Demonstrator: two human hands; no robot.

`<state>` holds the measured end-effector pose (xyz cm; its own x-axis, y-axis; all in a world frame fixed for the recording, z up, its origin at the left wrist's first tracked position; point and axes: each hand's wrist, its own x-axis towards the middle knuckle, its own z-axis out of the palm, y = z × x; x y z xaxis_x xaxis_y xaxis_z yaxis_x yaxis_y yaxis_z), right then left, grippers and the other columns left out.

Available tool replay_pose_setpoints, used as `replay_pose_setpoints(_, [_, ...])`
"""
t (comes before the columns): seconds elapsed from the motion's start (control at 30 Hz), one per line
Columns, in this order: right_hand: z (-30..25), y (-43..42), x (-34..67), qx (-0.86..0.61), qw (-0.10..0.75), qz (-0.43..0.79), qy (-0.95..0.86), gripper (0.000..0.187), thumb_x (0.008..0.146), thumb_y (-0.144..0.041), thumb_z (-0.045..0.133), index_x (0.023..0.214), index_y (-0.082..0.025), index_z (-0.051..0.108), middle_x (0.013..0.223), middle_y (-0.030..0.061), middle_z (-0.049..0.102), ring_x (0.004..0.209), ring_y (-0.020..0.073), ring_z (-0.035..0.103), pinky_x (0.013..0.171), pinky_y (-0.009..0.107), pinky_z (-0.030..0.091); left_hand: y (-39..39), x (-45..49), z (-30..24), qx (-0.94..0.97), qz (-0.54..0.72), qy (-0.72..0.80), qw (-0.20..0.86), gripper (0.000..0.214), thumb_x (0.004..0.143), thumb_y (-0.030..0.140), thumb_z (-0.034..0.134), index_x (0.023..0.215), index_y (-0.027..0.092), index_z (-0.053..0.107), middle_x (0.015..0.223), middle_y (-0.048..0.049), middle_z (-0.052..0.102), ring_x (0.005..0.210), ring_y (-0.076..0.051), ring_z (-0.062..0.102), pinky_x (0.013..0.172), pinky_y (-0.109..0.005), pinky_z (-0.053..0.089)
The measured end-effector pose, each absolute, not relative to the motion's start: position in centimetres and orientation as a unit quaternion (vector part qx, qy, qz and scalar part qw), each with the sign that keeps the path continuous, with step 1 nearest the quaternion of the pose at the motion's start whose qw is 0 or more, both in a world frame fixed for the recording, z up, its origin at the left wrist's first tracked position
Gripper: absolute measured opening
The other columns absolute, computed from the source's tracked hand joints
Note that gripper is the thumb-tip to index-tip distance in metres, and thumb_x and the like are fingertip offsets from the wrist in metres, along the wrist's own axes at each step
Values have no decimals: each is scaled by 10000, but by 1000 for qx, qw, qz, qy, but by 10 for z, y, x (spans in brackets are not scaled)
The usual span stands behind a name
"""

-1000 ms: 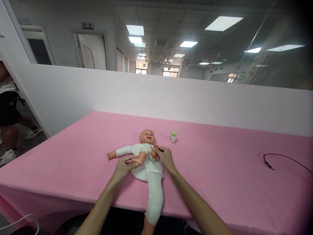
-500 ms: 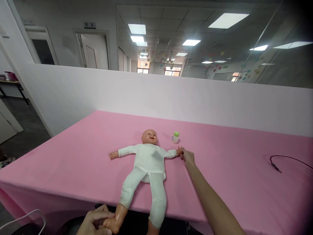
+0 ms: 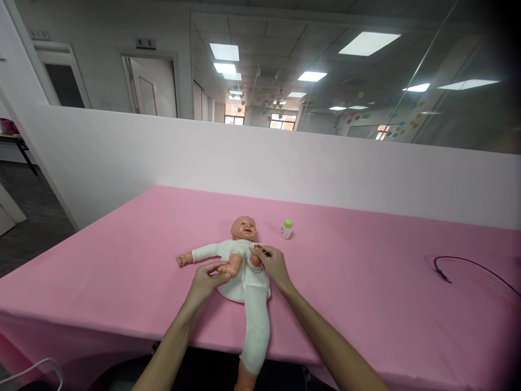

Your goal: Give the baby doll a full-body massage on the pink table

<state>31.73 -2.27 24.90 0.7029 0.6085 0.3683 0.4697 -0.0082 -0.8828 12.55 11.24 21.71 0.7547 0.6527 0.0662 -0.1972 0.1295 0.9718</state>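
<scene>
A baby doll in white clothes lies on its back on the pink table, head pointing away from me. My left hand is closed on the doll's left-side foot, with that leg folded up over its belly. My right hand is closed on the doll's hand and holds that arm bent across its chest. The doll's other leg hangs straight over the near table edge. Its other arm stretches out to the left.
A small white bottle with a green cap stands just right of the doll's head. A black cable lies at the far right. A white partition borders the table's far side. A white wire piece shows at the lower left.
Half a second ago the doll lay spread out, my left hand holding its foot off the near edge, my right its outstretched hand. Both limbs are now folded over the body.
</scene>
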Motion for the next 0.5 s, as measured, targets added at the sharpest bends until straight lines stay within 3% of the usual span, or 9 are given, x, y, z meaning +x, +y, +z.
replay_pose_setpoints(0.17, [253,-26,354,-705,626,96,-318,486,752,-618,736,625,-151,704,516,-1,578,497,134,493,484,260,389,109,94,206,620,284,183,709,437,569,353,947,941,153,836,891,-104,748,842,-248,668,788,-349,538])
replay_pose_setpoints(0.3, [251,-40,419,-688,704,82,-153,373,645,-472,854,766,-131,763,568,-3,621,484,110,480,472,251,411,109,27,178,678,260,163,668,356,561,388,956,832,184,846,705,-27,598,678,-163,544,620,-258,439])
replay_pose_setpoints(0.4, [230,-54,446,-704,705,77,-29,241,645,-333,845,638,-142,698,490,-3,586,441,111,472,434,249,396,108,-15,146,710,227,156,648,394,557,504,948,807,215,854,704,-24,558,658,-150,499,607,-255,396])
replay_pose_setpoints(0.5, [210,-65,450,-715,694,81,17,257,657,-267,816,533,-168,613,393,-15,507,374,104,409,376,247,337,103,-38,123,738,174,163,631,437,582,597,909,838,246,861,709,-27,539,636,-145,465,586,-252,366])
